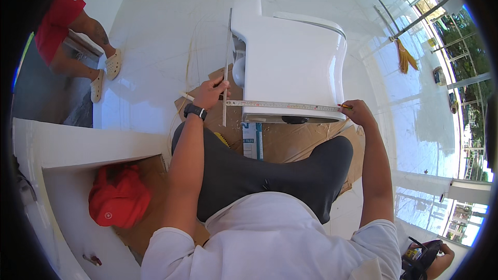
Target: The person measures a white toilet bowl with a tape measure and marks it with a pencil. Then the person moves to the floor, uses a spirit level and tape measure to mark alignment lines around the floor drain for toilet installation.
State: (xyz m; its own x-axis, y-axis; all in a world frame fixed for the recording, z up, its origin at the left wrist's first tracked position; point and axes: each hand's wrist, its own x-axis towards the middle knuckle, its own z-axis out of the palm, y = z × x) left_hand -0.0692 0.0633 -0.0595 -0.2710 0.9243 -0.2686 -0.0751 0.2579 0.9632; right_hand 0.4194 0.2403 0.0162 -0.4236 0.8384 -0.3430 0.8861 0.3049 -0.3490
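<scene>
A white one-piece toilet [290, 62] lies on its side in front of me, its base toward me. A measuring tape blade [285, 105] stretches across the toilet near the base. My left hand [211, 93] is closed around a long thin straight bar [226, 57], which runs along the toilet's back side and crosses the left end of the tape. At the tape's right end, by the base's front corner, my right hand [356, 112] pinches a thin yellow and dark pencil-like stick [346, 107]. Its fingertips are at the tape, and whether they grip it too is unclear.
Flattened cardboard [290, 140] lies under the toilet and my legs, with a blue and white package [252, 140] on it. Red cloth [119, 197] sits in a recess at left. A person in sandals [113, 64] stands far left. A broom [406, 58] is at right.
</scene>
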